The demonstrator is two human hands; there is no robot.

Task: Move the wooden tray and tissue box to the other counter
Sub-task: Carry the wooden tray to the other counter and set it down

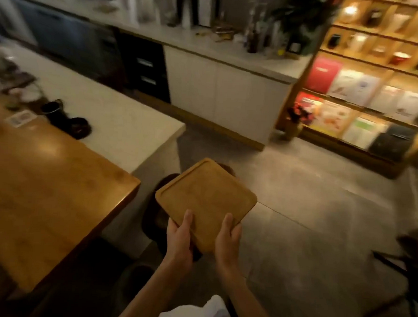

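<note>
I hold a square wooden tray [204, 198] with a raised rim in the air above the floor, tilted, right of the wooden counter's corner. My left hand [180, 239] grips its near edge on the left, thumb on top. On the right of that same edge my right hand [227, 243] grips it too. The tray carries nothing. No tissue box shows in view.
A wooden counter [39, 198] joins a white counter [122, 129] at left, with dark cups [57, 114] on it. A long white counter [209, 49] with cabinets runs along the back. Lit shelves [366, 98] stand at right. A dark stool [156, 218] sits below the tray; a chair [405, 265] at far right.
</note>
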